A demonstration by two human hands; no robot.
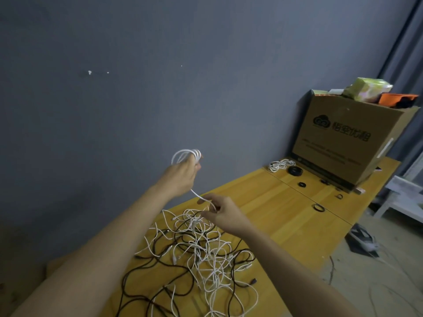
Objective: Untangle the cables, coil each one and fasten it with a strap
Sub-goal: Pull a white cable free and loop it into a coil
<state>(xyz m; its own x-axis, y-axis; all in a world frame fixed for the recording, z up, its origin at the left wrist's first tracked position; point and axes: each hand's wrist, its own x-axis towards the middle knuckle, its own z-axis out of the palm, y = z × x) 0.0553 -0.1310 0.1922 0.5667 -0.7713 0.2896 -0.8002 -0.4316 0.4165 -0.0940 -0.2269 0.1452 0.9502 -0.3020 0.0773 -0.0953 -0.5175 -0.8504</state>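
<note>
My left hand (183,175) is raised above the table and grips a coil of white cable (186,155) with several loops standing above the fingers. One white strand runs from that hand down to my right hand (220,212), which pinches it just above the tangle. The tangle of white and black cables (199,255) lies spread on the yellow wooden table (286,225). A coiled white cable (280,165) and a coiled black cable (295,170) lie at the far end of the table.
A large cardboard box (348,143) filled with packets stands at the table's far right end. Small black rings (318,207) lie scattered on the table near it. A blue-grey wall runs along the left. Loose items and cables lie on the floor to the right.
</note>
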